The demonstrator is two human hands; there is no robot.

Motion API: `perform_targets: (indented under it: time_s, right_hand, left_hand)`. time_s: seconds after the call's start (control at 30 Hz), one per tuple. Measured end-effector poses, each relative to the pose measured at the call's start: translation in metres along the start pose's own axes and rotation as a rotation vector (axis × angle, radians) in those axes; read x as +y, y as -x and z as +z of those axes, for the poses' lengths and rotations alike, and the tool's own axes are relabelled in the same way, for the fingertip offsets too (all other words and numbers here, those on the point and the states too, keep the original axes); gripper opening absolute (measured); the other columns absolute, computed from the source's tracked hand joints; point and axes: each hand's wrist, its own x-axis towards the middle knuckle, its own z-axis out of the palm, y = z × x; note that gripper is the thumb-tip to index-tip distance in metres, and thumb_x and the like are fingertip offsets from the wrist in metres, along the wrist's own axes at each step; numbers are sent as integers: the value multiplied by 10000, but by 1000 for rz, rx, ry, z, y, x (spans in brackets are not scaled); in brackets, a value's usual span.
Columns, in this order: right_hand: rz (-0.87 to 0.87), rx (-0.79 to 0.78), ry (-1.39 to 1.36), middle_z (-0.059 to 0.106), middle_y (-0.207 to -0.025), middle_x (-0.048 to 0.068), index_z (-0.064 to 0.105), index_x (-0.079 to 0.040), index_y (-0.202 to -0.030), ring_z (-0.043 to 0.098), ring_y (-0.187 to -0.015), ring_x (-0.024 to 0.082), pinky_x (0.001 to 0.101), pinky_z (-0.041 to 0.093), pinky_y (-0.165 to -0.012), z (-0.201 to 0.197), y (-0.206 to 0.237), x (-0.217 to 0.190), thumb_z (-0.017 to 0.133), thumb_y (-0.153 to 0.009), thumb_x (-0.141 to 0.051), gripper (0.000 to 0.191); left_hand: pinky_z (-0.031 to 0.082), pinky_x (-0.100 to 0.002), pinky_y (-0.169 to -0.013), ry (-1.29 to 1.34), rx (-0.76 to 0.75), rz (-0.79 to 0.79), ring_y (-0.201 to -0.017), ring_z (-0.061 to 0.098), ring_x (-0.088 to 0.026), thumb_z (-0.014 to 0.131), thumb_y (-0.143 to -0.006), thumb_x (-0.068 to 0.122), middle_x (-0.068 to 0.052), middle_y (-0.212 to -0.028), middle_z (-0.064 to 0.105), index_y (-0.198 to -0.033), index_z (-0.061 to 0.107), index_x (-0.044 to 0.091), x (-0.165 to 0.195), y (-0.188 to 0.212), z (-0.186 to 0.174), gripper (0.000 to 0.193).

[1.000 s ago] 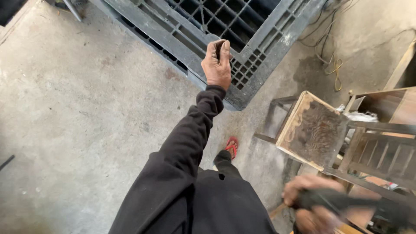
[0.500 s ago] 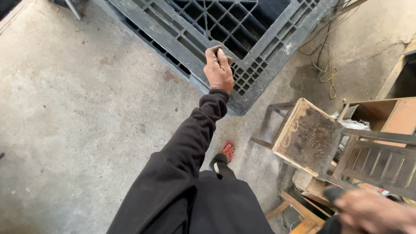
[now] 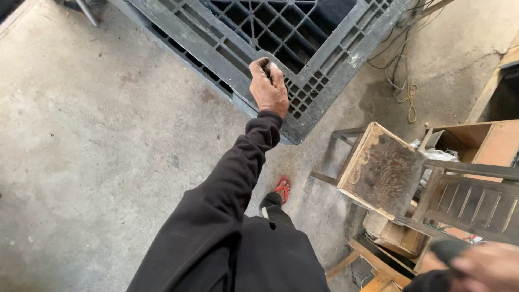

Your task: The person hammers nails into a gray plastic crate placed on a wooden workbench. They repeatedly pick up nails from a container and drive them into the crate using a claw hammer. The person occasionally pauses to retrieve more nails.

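Gripping a small dark object (image 3: 265, 66), left hand (image 3: 268, 89) raised with fingers curled tight around it, above the corner of a grey plastic pallet (image 3: 216, 46) on the concrete floor (image 3: 97, 140). Right hand (image 3: 481, 266) blurred at the lower edge beside a wooden stool (image 3: 381, 170); finger state unclear.

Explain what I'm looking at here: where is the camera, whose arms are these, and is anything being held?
The single view comes from a camera worn on a person's head, looking down their own body. The left hand, in a black sleeve, is raised in a fist around a small dark object; what it is cannot be told. The right hand is blurred at the lower right corner, touching something dark, its grip unclear. Below are a concrete floor, a grey plastic pallet, a red sandal, and at right a worn wooden stool amid wooden furniture.
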Motion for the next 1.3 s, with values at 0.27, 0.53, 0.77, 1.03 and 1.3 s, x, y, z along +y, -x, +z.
perform_targets:
  time_s: [0.27,0.53,0.77,1.03,1.3]
  right_hand:
    - [995,198,525,590,-664,95,657,-8,-1023,542,-508,166,316,436,-454,101,52,125,594,-996,-362,361]
    - [-1,11,-89,571,-653,86,633,-8,-1012,520,-496,170,315,419,-441,45,-14,14,607,-971,-379,374]
    - [1170,400,462,522,-589,95,622,-4,-965,470,-439,189,328,372,-408,93,100,156,596,-961,-431,428]
    - [1016,255,276,527,-604,40,588,-22,-918,472,-430,134,299,387,-396,105,76,187,605,-966,-420,401]
    - [500,265,175,607,-724,18,598,-36,-1066,546,-531,96,254,436,-469,66,80,144,634,-976,-366,344]
  left_hand:
    - [550,-321,-631,45,-54,-173,-669,662,-194,420,-1109,207,-95,-792,681,-1211,515,26,-5,-4,-5,228]
    - [580,-318,-706,171,-62,13,-749,720,-137,486,-1139,268,-55,-841,725,-1148,542,53,-8,-1,0,222]
    - [527,-288,-557,119,-96,-136,-608,617,-65,561,-1086,322,-18,-713,664,-1065,667,56,-4,-5,0,287]
    - [532,-281,-600,65,-205,-27,-646,607,-76,562,-1091,235,-23,-770,676,-1284,678,75,9,-3,-7,276]
    - [373,-272,-551,499,-412,-358,-602,435,-103,567,-1124,171,-94,-914,762,-1152,595,15,8,15,-20,160]
